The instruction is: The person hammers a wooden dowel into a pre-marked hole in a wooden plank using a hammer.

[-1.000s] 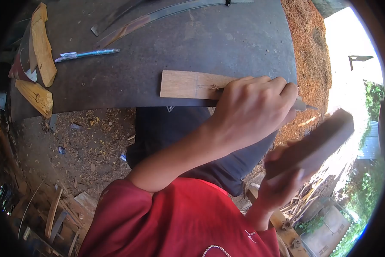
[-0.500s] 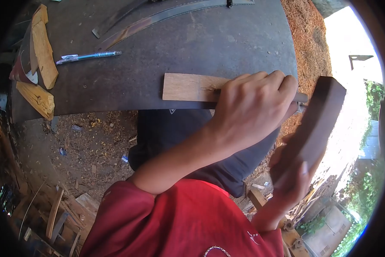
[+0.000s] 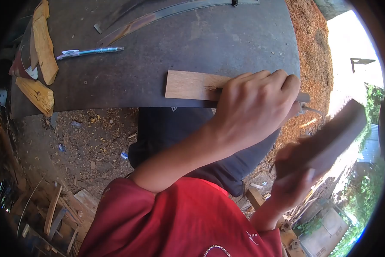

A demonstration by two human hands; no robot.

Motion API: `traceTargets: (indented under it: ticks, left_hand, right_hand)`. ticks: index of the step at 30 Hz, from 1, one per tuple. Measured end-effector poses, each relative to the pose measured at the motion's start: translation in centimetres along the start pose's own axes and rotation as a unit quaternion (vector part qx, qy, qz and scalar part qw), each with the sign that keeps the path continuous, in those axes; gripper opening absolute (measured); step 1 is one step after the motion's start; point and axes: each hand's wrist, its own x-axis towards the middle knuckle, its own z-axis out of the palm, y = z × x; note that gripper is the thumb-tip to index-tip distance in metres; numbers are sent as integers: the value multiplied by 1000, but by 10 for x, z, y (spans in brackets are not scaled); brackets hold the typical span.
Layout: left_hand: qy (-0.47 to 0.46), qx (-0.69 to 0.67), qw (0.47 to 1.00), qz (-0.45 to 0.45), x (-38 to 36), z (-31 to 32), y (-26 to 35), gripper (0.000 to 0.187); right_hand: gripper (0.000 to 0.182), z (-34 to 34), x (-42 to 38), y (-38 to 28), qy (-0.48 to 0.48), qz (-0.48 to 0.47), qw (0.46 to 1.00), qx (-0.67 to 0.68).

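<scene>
My left hand [image 3: 257, 99] is closed round a dark chisel [image 3: 304, 97], its butt end showing past my knuckles. The chisel lies low along a flat piece of light wood [image 3: 188, 85] at the table's near edge, by a rough cut mark in its face. My fingers hide most of the tool and the wood's right part. To the right, off the table, my right hand [image 3: 296, 186] grips a thick dark wooden block [image 3: 329, 143], blurred by motion and tilted up to the right, apart from the chisel.
On the dark table [image 3: 128, 81] lie a blue pen [image 3: 92, 52], a long metal strip [image 3: 158, 19] and rough wood pieces [image 3: 44, 47] beside a curled sheet of sandpaper [image 3: 23, 64]. Wood shavings [image 3: 308, 51] cover the ground beyond the right edge. Scrap wood [image 3: 53, 210] lies lower left.
The wooden block in my right hand has swung down and outward to the right, away from the chisel. My left hand keeps its hold on the chisel. A thin rod shows more beside it.
</scene>
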Motion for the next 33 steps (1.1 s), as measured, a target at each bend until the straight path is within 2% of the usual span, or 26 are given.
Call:
traceTargets:
  ticks: [1,3,5,6,9,10,13,15,17,19,21,24,26,31,33]
  left_hand:
    - [-7,3,1000,-3,0,-2,-1,32]
    - [-5,-1,1000,1,-1,-3,-2,32]
    - [18,-11,1000,11,-1,-3,-2,31]
    - [20,-13,1000,7,-2,-3,-2,31]
    - [20,-19,1000,4,-1,-3,0,31]
    - [15,-18,1000,2,-2,-2,0,31]
    - [9,-17,1000,2,-1,-6,0,31]
    - [19,-18,1000,1,-2,-7,-1,31]
    - [33,-19,999,6,-1,-4,-2,31]
    - [19,-14,1000,-1,-2,-6,-1,31]
    - [11,-12,1000,1,0,-8,-1,31]
    - [8,-10,1000,6,-3,-10,-3,32]
    - [15,-14,1000,8,-3,-9,-5,32]
    - [-4,-19,1000,8,-2,-12,-5,32]
    - [5,-18,1000,12,-4,-11,-4,32]
  right_hand:
    - [83,-1,-7,-3,-55,27,996,-59]
    - [89,-2,-11,-9,-87,58,989,-102]
    - [92,-5,-5,-18,-49,64,994,-68]
    - [91,-7,-1,-12,7,21,998,-55]
    - [94,8,4,-5,111,-1,994,0]
    - [94,8,-3,-7,26,39,998,-42]
    - [94,4,-10,-15,-75,111,986,-100]
    - [93,-5,-2,-22,-46,105,991,-74]
    - [87,-5,0,-13,18,43,999,-19]
    - [93,10,-7,-2,34,60,997,-42]
    - [101,13,-11,-25,-124,178,973,-82]
    - [101,4,-7,-23,-32,120,990,-69]
    - [100,6,-9,-15,46,64,997,-11]
    - [91,8,-16,-16,-78,111,988,-68]
    - [92,2,-10,-12,-26,78,995,-52]
